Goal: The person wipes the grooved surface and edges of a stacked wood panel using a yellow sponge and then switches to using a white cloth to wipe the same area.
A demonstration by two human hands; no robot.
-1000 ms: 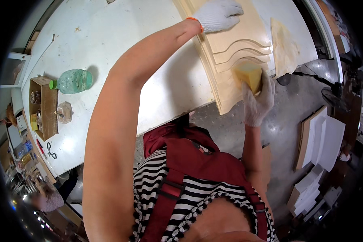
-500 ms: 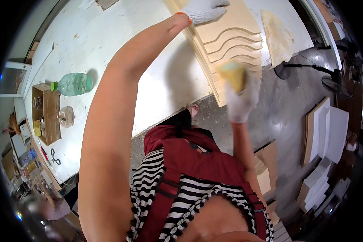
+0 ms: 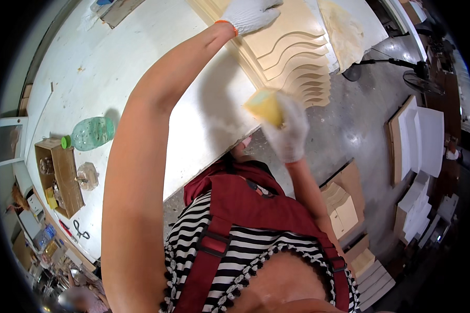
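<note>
Two o'clock: right hand (image 3: 291, 125) curled round a yellow block (image 3: 265, 107). Twelve o'clock: left hand (image 3: 251, 15) — loosely open — atop wavy-edged panels (image 3: 290, 47).

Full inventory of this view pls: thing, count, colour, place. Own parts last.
Table: 1, white, upper left to centre
Wavy-edged panels: several, cream, overlapped on table
Block: 1, yellow, in right grip, blurred
Thin sheet: 1, cream, right of panels
Bottle: 1, green, table left
Open box: 1, brown, below bottle
Small container: 1, clear, beside box
Scissors: 1, dark, below box
Fan: 1, black, right
White boards: several, far right
Co-worker: 1, blurred, lower left
Distant clutter: mixed, uncountable, both sides
Apron: 1, maroon, on wearer
Left grip: 1, white glove, orange cuff, on panels
Right grip: 1, white glove, holding block
</note>
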